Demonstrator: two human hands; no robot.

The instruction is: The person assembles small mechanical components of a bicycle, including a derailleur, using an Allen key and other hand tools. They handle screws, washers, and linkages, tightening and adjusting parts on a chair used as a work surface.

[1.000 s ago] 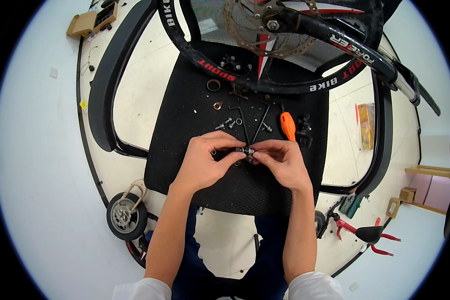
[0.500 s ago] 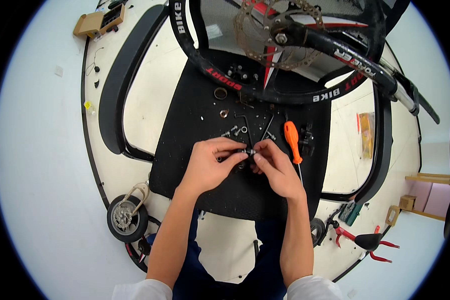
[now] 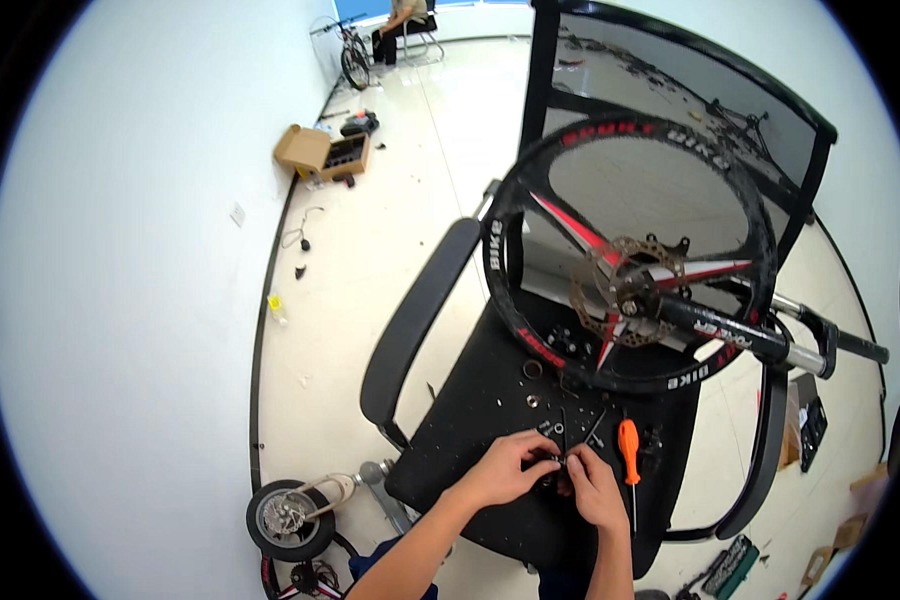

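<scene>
Over the front of a black chair seat [image 3: 448, 455], my left hand [image 3: 498, 470] and my right hand [image 3: 598, 488] meet with fingertips pinched. Between them sits a small dark-and-silver metal part [image 3: 558, 461], mostly hidden by the fingers; its exact kind does not show. Just beyond the fingers lie two hex keys, small bolts and a ring-shaped washer [image 3: 559, 428]. An orange-handled screwdriver [image 3: 628, 445] rests right of my right hand. Farther back are a copper-coloured nut [image 3: 532, 401] and a dark metal ring [image 3: 533, 369].
A bicycle wheel [image 3: 510, 325] with disc rotor and fork leans on the chair's mesh back. Armrests [image 3: 418, 320] flank the seat. A small wheel [image 3: 288, 522] stands on the floor at left, an opened cardboard box [image 3: 305, 150] farther off. A person [image 3: 402, 20] sits far back.
The view has tilted up and shifted left, so more of the wheel, chair back and far floor shows. Both hands still pinch the small part together over the seat.
</scene>
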